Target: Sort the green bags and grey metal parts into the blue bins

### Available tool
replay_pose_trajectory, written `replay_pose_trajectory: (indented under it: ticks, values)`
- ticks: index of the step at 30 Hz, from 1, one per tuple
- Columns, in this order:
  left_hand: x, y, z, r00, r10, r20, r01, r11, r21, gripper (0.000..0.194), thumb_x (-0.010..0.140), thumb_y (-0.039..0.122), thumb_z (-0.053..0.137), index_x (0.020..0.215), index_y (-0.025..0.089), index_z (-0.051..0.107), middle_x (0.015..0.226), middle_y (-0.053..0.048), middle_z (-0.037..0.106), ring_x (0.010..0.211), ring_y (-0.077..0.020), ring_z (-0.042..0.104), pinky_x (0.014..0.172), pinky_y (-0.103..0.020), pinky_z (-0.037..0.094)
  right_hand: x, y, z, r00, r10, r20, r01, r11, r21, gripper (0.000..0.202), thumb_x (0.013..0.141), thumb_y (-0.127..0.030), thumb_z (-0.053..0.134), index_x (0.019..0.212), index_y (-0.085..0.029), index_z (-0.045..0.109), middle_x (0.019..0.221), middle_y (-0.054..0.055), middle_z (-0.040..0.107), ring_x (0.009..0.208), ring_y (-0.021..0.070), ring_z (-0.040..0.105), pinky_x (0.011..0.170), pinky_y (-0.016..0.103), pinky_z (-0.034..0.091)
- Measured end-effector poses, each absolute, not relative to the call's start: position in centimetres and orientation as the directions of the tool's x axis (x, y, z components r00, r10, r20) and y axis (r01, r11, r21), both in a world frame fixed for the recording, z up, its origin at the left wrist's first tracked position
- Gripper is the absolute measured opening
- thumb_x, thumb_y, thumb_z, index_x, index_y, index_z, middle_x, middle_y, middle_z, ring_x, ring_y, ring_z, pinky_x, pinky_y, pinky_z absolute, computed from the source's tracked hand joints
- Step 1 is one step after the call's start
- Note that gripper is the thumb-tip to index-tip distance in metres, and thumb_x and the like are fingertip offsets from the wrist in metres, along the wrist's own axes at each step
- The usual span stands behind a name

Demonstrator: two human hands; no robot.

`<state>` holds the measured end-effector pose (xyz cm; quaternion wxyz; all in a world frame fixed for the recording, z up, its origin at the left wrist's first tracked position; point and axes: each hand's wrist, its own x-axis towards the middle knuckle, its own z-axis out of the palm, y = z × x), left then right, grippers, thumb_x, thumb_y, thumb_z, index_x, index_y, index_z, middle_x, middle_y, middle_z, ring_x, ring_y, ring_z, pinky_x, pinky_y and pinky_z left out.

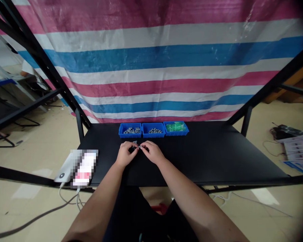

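My left hand [127, 154] and my right hand [152, 152] meet over the black table, just in front of the blue bins. Between their fingertips is a small grey metal piece [140, 146], pinched from both sides. It is too small to tell its exact kind. Another grey piece [134, 142] shows right by the left fingers; whether that hand touches it I cannot tell. The left blue bin [130, 135] contains several grey metal parts, and the middle blue bin [153, 135] several smaller shiny ones. Green plastic packets [176, 127] lie in the right blue bin [176, 133].
The black tabletop [217, 154] is framed by dark metal posts, with a striped plastic sheet [151, 57] behind. At the left edge lie a white device [65, 168] and a blurred-out phone [84, 169] with cables. A person's sleeve [27, 68] shows far left.
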<state>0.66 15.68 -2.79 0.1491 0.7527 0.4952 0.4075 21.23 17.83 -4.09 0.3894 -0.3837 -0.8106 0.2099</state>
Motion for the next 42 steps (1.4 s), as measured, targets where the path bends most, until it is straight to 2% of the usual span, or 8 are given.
replay_pose_trajectory:
  ticks: [5,12,16,22,28,32,38,42]
  values:
    - [0.5,15.5,-2.7,0.119,0.867,0.485,0.675,-0.429,0.601,0.010,0.091,0.034,0.067,0.094,0.026,0.072,0.097,-0.003,0.076,0.096,-0.0236,0.067,0.093,-0.042,0.047,21.2,17.7,-3.8,-0.383,0.800,0.462,0.455,0.599,-0.659,0.022,0.094,-0.021,0.062,0.115,-0.024,0.066,0.100,0.004,0.067,0.089,0.0184,0.063,0.081,0.032,0.054]
    - [-0.9,17.7,-1.8,-0.311,0.748,0.587,0.761,-0.174,0.625,0.013,0.093,0.033,0.061,0.096,0.024,0.070,0.101,-0.007,0.075,0.105,-0.0288,0.063,0.099,-0.046,0.042,20.9,17.3,-3.2,-0.477,0.756,0.448,0.519,0.654,-0.551,0.027,0.092,-0.018,0.063,0.117,-0.025,0.068,0.112,0.006,0.063,0.104,0.0212,0.061,0.095,0.037,0.053]
    - [-1.3,19.5,-1.9,-0.394,0.696,0.601,0.779,-0.094,0.619,0.016,0.094,0.034,0.060,0.101,0.025,0.072,0.105,-0.007,0.075,0.108,-0.0300,0.058,0.100,-0.048,0.037,20.7,17.5,-3.5,-0.510,0.735,0.447,0.544,0.678,-0.494,0.031,0.091,-0.012,0.060,0.117,-0.025,0.070,0.110,0.006,0.065,0.101,0.0217,0.059,0.094,0.038,0.053]
    - [-1.0,20.5,-3.1,-0.358,0.720,0.594,0.820,-0.062,0.569,0.018,0.094,0.036,0.063,0.103,0.028,0.076,0.100,-0.004,0.078,0.106,-0.0290,0.058,0.097,-0.047,0.034,20.8,17.9,-4.1,-0.472,0.742,0.476,0.522,0.670,-0.528,0.022,0.089,-0.010,0.061,0.105,-0.022,0.068,0.109,0.005,0.069,0.102,0.0211,0.059,0.095,0.037,0.051]
    - [-0.6,19.9,-3.2,-0.247,0.713,0.656,0.864,-0.145,0.483,0.018,0.086,0.019,0.064,0.096,0.027,0.077,0.117,-0.005,0.073,0.115,-0.0302,0.056,0.096,-0.046,0.037,20.7,18.1,-4.3,-0.523,0.710,0.471,0.490,0.703,-0.516,0.021,0.091,-0.010,0.062,0.104,-0.024,0.070,0.106,0.003,0.072,0.099,0.0193,0.061,0.092,0.034,0.050]
    - [-0.8,19.5,-3.2,-0.229,0.704,0.672,0.860,-0.177,0.479,0.014,0.083,0.015,0.062,0.087,0.023,0.073,0.101,-0.008,0.067,0.104,-0.0292,0.057,0.093,-0.044,0.041,20.7,18.1,-4.5,-0.514,0.712,0.478,0.479,0.701,-0.529,0.017,0.093,-0.011,0.061,0.098,-0.024,0.072,0.099,0.003,0.071,0.094,0.0184,0.062,0.089,0.032,0.051]
    - [-1.4,19.2,-3.5,-0.147,0.747,0.648,0.820,-0.274,0.502,0.013,0.081,0.013,0.061,0.084,0.023,0.069,0.093,-0.007,0.062,0.092,-0.0268,0.056,0.091,-0.043,0.046,22.9,20.6,-2.4,-0.112,0.791,0.602,0.576,0.545,-0.609,0.018,0.096,-0.020,0.055,0.101,-0.022,0.072,0.104,0.007,0.067,0.093,0.0197,0.065,0.087,0.032,0.053]
    - [-1.3,19.2,-3.6,-0.180,0.730,0.659,0.804,-0.277,0.526,0.013,0.081,0.012,0.061,0.086,0.022,0.068,0.096,-0.008,0.060,0.097,-0.0282,0.055,0.093,-0.044,0.047,23.8,22.3,-0.7,0.015,0.775,0.632,0.717,0.432,-0.547,0.016,0.094,-0.024,0.059,0.100,-0.021,0.073,0.105,0.009,0.066,0.099,0.0246,0.062,0.094,0.038,0.052]
